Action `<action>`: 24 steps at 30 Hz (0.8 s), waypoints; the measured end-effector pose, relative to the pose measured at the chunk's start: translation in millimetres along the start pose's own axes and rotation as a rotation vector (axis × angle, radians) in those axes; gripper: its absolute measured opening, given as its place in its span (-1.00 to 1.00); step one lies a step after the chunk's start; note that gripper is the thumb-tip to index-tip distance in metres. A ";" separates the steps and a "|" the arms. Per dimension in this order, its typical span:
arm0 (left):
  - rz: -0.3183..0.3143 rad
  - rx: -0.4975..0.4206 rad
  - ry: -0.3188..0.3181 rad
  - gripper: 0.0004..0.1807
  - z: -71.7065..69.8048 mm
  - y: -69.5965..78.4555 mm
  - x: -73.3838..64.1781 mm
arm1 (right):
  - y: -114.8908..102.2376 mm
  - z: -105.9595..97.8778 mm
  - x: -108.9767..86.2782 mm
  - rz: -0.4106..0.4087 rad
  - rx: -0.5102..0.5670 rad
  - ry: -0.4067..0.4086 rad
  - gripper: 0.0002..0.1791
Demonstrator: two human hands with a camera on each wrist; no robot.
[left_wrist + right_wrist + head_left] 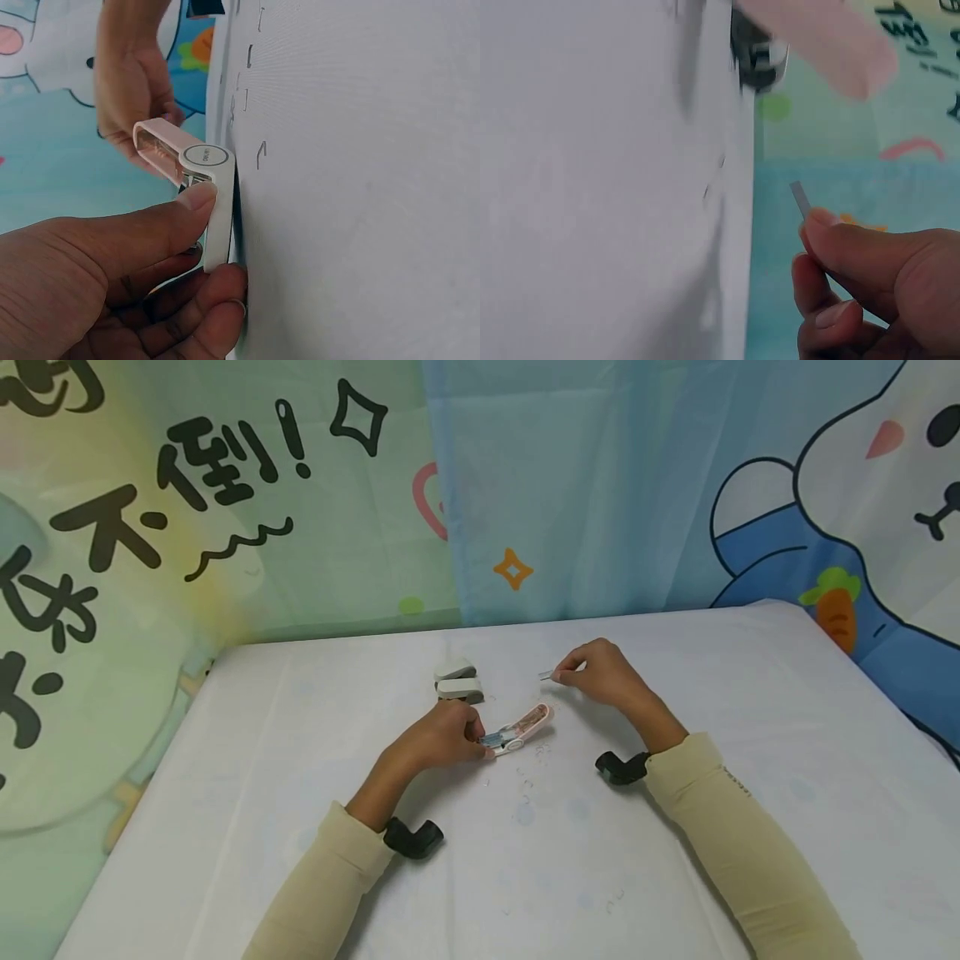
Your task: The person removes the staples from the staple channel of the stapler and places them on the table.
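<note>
My left hand [444, 737] grips a pink and white stapler [534, 720] at its near end, low over the white table. In the left wrist view the thumb presses near the hinge of the stapler [220, 225], whose pink top is swung up and away from the white base. My right hand [602, 673] is a little beyond the stapler, to its right. Between thumb and forefinger it pinches a short grey strip of staples [800, 196], one end sticking out past the fingertips. Part of the stapler is hidden behind the left fingers.
Two pale grey, rounded objects [460, 688] stand side by side just beyond the left hand. Several loose staples [261, 154] lie scattered on the white tabletop [300, 735]. A printed cloth backdrop [585, 485] hangs behind the table's far edge.
</note>
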State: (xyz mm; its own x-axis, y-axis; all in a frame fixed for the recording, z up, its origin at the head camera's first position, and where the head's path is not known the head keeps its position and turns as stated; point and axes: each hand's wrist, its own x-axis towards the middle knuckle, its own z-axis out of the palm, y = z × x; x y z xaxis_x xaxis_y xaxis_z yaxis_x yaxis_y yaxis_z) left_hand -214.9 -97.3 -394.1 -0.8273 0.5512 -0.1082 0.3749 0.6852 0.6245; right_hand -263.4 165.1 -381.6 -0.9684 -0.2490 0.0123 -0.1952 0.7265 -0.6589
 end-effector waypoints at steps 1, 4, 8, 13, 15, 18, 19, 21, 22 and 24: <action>0.005 0.000 0.000 -0.87 0.1 -0.6 0.0 | 4.2 -0.6 1.3 0.015 0.000 -0.005 -0.83; 0.017 -0.001 0.002 -0.87 0.5 -2.2 0.5 | 14.0 -0.5 4.4 0.060 0.007 -0.020 -0.83; 0.018 0.003 0.001 -0.86 0.5 -2.9 0.8 | 21.2 1.9 7.5 0.099 0.013 -0.029 -0.81; 0.007 -0.007 -0.005 -0.86 0.0 -2.1 0.9 | 23.9 2.7 8.6 0.121 0.038 -0.027 -0.82; 0.005 -0.008 -0.005 -0.86 -0.1 -2.1 1.1 | 24.3 2.7 8.8 0.127 0.040 -0.028 -0.82; 0.000 -0.007 -0.005 -0.86 0.0 -2.4 1.5 | 25.4 3.0 9.3 0.137 0.041 -0.035 -0.81; -0.002 -0.007 -0.006 -0.86 0.0 -2.6 1.6 | 25.9 3.2 9.6 0.142 0.040 -0.037 -0.80; -0.004 -0.009 -0.008 -0.86 -0.1 -2.9 1.6 | 26.7 3.7 10.2 0.146 0.042 -0.040 -0.79; -0.004 -0.010 -0.009 -0.87 -0.2 -2.9 1.5 | 27.0 3.8 10.5 0.149 0.043 -0.041 -0.79; -0.004 -0.012 -0.009 -0.87 -0.2 -3.2 1.3 | 27.1 4.1 11.3 0.150 0.046 -0.043 -0.79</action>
State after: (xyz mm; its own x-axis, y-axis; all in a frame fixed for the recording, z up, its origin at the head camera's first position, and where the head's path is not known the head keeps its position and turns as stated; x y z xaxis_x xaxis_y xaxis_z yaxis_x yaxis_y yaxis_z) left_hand -217.2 -98.9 -396.1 -0.8249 0.5528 -0.1179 0.3663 0.6817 0.6334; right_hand -279.0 179.4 -402.4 -0.9784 -0.1678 -0.1209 -0.0403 0.7281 -0.6843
